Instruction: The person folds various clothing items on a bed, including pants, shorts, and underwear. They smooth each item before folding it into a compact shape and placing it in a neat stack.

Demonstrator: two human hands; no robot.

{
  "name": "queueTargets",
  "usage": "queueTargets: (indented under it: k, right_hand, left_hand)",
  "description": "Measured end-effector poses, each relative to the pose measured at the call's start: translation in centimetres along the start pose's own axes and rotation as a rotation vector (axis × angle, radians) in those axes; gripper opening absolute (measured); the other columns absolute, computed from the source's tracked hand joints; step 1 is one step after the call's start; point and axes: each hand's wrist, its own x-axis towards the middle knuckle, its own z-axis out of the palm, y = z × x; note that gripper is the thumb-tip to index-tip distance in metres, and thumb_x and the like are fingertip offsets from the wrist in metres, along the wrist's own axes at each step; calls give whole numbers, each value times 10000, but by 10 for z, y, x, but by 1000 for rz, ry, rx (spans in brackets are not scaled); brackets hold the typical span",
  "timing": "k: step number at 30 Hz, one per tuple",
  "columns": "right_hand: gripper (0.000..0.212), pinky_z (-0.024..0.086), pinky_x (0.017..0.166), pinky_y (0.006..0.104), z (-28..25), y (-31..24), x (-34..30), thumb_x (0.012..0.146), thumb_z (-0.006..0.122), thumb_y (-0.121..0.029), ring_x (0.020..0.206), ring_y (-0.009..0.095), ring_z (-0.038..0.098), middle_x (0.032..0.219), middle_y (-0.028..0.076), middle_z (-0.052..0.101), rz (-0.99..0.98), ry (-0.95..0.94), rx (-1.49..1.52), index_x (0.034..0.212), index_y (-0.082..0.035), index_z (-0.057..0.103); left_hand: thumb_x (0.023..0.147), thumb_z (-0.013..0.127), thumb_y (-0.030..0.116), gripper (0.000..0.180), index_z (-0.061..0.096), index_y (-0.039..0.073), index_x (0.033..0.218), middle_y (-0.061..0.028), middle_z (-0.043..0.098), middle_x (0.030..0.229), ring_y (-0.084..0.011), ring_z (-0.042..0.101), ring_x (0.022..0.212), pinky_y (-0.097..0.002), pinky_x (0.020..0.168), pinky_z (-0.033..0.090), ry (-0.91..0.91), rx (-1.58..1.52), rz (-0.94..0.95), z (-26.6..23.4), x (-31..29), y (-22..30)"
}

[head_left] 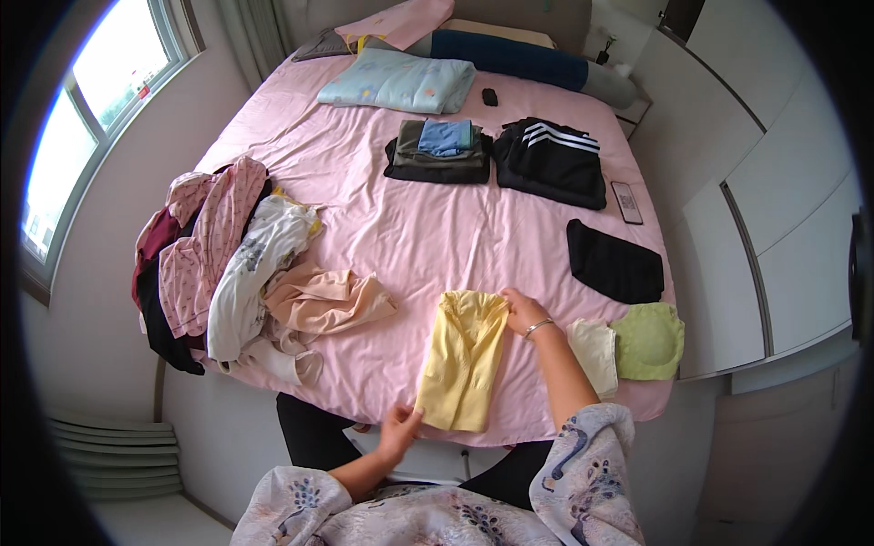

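I see the folded yellow garment [462, 360] at 6 o'clock on the bed [410, 237]. Left hand [399, 431] pinches its near end; right hand [523, 312] presses the far end, fingers together. Unfolded clothes pile [228, 264] at 9 o'clock.

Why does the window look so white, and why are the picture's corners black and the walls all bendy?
Head view: daylight overexposes the window; the fisheye lens leaves black corners and bends the wardrobe edges. The yellow garment between the left hand and right hand looks sharp and evenly lit.
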Motion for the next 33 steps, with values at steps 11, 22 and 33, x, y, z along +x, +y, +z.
queueTargets:
  k: [11,22,33]
  right_hand:
    - [531,346,971,389,56,7,-174,686,597,-55,1158,264,427,1293,91,423,-640,221,-231,1184,-211,502]
    - [185,450,779,367,77,-7,-161,743,569,-116,875,290,590,870,104,641,-371,297,215,922,-76,595]
    - [280,483,646,349,83,-13,-159,717,615,-76,730,225,603,857,108,611,92,518,559,973,-39,509]
  left_hand:
    - [707,555,106,417,552,182,1117,-99,440,1277,-287,437,1154,-417,926,365,-135,1380,1340,-19,40,59]
    - [717,537,47,260,612,104,960,-119,616,885,-263,577,883,-359,756,452,-273,939,983,-3,65,65]
    - [758,610,138,325,535,43,1059,-133,614,874,-237,591,740,-325,646,464,-14,600,549,9,63,61]
